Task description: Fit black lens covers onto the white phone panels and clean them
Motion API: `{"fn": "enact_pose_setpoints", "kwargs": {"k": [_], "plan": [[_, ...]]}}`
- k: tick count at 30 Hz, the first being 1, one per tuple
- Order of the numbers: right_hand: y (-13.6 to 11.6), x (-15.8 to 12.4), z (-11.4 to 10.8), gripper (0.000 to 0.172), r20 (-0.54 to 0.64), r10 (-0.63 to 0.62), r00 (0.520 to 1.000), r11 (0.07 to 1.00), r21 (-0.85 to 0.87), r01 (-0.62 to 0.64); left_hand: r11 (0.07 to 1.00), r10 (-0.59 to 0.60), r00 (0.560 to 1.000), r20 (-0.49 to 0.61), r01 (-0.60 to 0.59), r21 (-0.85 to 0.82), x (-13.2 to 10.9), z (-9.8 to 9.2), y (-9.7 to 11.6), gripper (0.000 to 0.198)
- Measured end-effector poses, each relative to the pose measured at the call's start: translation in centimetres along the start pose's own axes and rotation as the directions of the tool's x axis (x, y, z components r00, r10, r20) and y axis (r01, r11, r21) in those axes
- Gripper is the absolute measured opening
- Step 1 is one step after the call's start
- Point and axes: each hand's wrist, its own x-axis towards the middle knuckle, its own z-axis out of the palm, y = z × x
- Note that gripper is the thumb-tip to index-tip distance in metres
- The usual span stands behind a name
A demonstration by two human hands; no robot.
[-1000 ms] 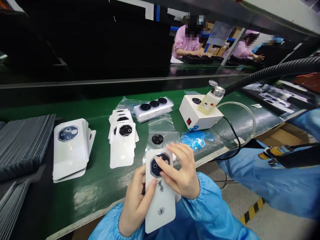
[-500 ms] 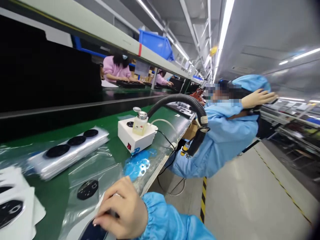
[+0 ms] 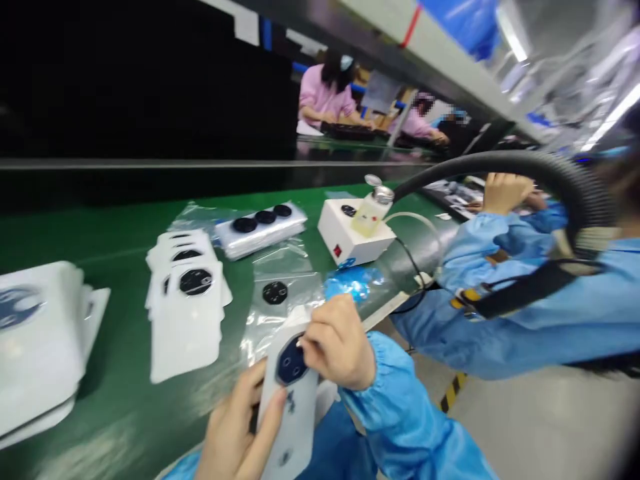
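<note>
A pale phone back cover (image 3: 299,433) with a dark camera plate (image 3: 289,365) near its top is held tilted over the bench edge. My left hand (image 3: 239,427) grips it from the left, thumb on its face. At the plate's upper right edge, the fingers of my right hand (image 3: 337,343) are closed in a pinch; what they hold, if anything, is hidden. Just beyond lies a clear plastic bag (image 3: 263,320) with a round black camera plate (image 3: 275,293) on it.
Overlapping white back covers (image 3: 187,333) lie on the green bench, with a thicker stack (image 3: 40,353) at far left. Behind are a wrapped bundle (image 3: 263,237) and a white box (image 3: 345,233) carrying a dispenser bottle (image 3: 371,213). A black hose (image 3: 500,163) arches toward a co-worker in blue.
My view has swung left and down, bringing my left hand and the stacks of covers into sight. My right hand stays at the camera plate. The co-worker's raised hand has come down.
</note>
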Motion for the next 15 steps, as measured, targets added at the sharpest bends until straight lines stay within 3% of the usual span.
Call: {"fn": "enact_pose_setpoints", "kwargs": {"k": [5,15], "plan": [[0.4,0.0,-0.1,0.004,0.009,-0.036,0.999,0.994,0.1,0.035,0.978,-0.155,0.987,-0.038,0.148,-0.148,0.8,0.5,2.2,0.026],[0.5,0.0,-0.2,0.005,0.051,-0.084,0.995,0.989,0.124,0.077,0.935,-0.226,0.973,0.046,0.23,-0.27,0.8,0.3,2.4,0.027]]}}
